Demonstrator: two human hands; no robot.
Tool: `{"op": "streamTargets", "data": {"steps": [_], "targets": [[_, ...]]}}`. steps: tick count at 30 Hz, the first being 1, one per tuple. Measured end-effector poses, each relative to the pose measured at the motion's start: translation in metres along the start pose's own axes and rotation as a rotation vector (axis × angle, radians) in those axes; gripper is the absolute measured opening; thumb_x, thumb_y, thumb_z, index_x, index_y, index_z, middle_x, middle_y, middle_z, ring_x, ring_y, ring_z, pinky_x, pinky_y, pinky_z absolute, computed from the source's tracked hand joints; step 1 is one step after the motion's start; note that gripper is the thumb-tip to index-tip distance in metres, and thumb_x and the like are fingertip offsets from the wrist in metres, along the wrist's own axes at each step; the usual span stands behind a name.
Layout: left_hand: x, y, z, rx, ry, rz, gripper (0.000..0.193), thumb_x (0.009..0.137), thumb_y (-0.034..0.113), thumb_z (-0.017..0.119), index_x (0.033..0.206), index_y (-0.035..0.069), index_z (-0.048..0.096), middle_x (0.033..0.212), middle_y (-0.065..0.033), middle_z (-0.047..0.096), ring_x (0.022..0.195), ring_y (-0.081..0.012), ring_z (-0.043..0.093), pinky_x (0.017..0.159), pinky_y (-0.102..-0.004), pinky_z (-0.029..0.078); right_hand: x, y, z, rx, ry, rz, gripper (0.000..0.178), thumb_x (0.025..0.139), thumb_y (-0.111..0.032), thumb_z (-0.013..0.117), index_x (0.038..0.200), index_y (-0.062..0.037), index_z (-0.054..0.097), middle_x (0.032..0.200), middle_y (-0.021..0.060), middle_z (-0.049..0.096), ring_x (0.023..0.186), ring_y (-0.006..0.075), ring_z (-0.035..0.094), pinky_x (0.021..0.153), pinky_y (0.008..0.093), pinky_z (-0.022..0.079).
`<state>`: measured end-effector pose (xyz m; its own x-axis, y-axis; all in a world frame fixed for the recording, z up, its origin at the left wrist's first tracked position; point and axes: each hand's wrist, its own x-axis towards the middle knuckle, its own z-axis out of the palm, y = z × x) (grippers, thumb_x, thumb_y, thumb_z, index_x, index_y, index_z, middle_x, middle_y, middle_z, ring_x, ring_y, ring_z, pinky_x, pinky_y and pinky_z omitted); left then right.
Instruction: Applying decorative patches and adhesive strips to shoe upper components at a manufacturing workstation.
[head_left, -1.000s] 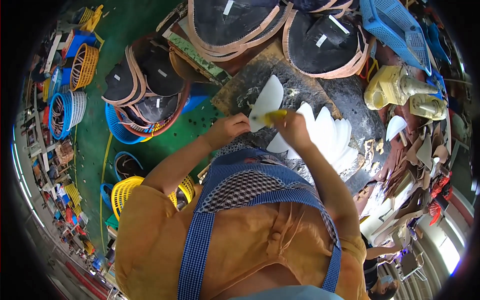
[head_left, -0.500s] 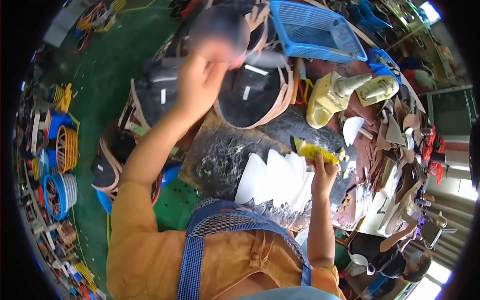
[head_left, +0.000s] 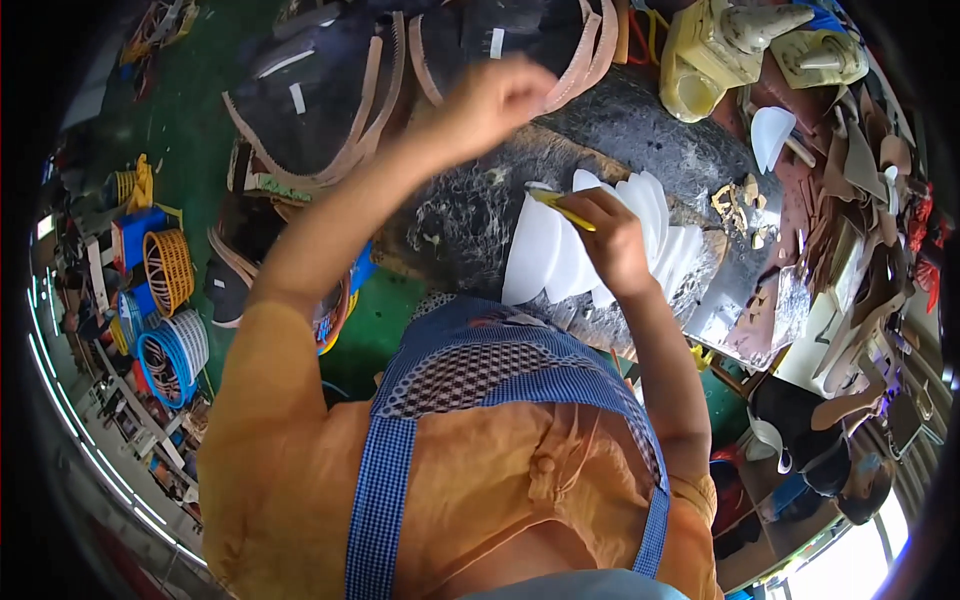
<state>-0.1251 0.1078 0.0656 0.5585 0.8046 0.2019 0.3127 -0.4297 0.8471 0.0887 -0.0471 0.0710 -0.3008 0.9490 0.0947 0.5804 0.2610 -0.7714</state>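
My right hand (head_left: 612, 240) grips a flat tool with a yellow handle (head_left: 572, 214) and a greyish tip. The tip sits over the fanned, overlapping white curved pieces (head_left: 538, 250) on the dark, stained work board (head_left: 450, 215). My left hand (head_left: 500, 95) is raised past the board with its fingers bent, smeared by motion. It is close to the tan toothed edge of a dark curved panel (head_left: 470, 45); whether it touches or holds anything is unclear. A second dark panel (head_left: 305, 110) with a tan edge and white strips lies to the left.
Yellowish glue pots (head_left: 700, 75) with cone tops stand at the far right. Near them lie a white piece with a stick handle (head_left: 772, 138), tan scraps (head_left: 738, 205) and brown leather strips (head_left: 815, 195). Baskets (head_left: 168, 270) stand at left. A co-worker (head_left: 815, 440) works at right.
My left hand has come down from a raised, blurred dark round shape and moved right. My right hand has brought the yellow-handled tool left over the white pieces. The view has shifted.
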Motion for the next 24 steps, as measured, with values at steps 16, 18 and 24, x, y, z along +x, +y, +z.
{"op": "streamTargets", "data": {"steps": [16, 18, 24], "targets": [[-0.108, 0.018, 0.074, 0.552, -0.349, -0.089, 0.053, 0.071, 0.009, 0.081, 0.117, 0.011, 0.056, 0.116, -0.0064, 0.055, 0.114, -0.0271, 0.053, 0.095, -0.0449, 0.041, -0.1, -0.015, 0.061, 0.164, -0.273, -0.132, 0.036, 0.075, 0.001, 0.066, 0.111, -0.0028, 0.067, 0.099, 0.0158, 0.064, 0.086, 0.0337, 0.066, 0.074, 0.0406, 0.056], [-0.105, 0.017, 0.074, 0.554, -0.34, -0.082, 0.049, 0.071, 0.007, 0.081, 0.113, 0.011, 0.056, 0.116, -0.0071, 0.056, 0.114, -0.0272, 0.053, 0.096, -0.0458, 0.04, -0.102, -0.009, 0.061, 0.2, -0.335, -0.087, 0.028, 0.081, -0.003, 0.066, 0.109, -0.0012, 0.068, 0.096, 0.0159, 0.067, 0.084, 0.0319, 0.068, 0.074, 0.039, 0.055], [-0.113, 0.058, 0.023, -0.024, 0.049, -0.273, 0.012, 0.082, 0.001, 0.068, 0.092, 0.006, 0.066, 0.087, -0.0122, 0.069, 0.076, -0.0219, 0.068, 0.066, -0.0315, 0.051, -0.025, 0.02, -0.056, 0.433, 0.444, 0.368, 0.024, 0.1, -0.014, 0.056, 0.085, 0.0016, 0.067, 0.08, 0.0071, 0.07, 0.074, 0.0122, 0.064, 0.07, 0.0283, 0.052]]}}
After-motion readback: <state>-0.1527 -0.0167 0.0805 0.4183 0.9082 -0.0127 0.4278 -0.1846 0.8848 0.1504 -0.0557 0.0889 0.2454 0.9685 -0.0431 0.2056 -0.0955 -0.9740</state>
